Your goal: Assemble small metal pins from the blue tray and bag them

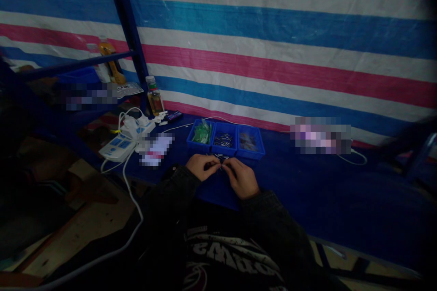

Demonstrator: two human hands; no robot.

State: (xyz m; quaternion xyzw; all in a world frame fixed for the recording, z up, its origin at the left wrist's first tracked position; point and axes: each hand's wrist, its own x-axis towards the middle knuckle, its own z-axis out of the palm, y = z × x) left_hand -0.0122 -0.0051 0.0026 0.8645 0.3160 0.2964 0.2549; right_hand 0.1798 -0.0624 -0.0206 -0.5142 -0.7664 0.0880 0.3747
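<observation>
My left hand (202,166) and my right hand (243,177) meet over the near edge of a dark blue table (341,191), fingers pinched together on small thin metal parts (221,160) that I cannot make out clearly. Just beyond my hands stand three small blue bins in a row: the left one (200,135) holds green pieces, the middle one (223,139) holds thin metal parts, the right one (251,142) holds darker small parts. Dark sleeves cover both my forearms.
A white power strip (118,148) with white cables lies at the table's left end. A bottle of yellow liquid (154,97) stands by a blue frame post (128,22). A striped tarp (273,45) hangs behind the table. More bottles sit on a shelf at left.
</observation>
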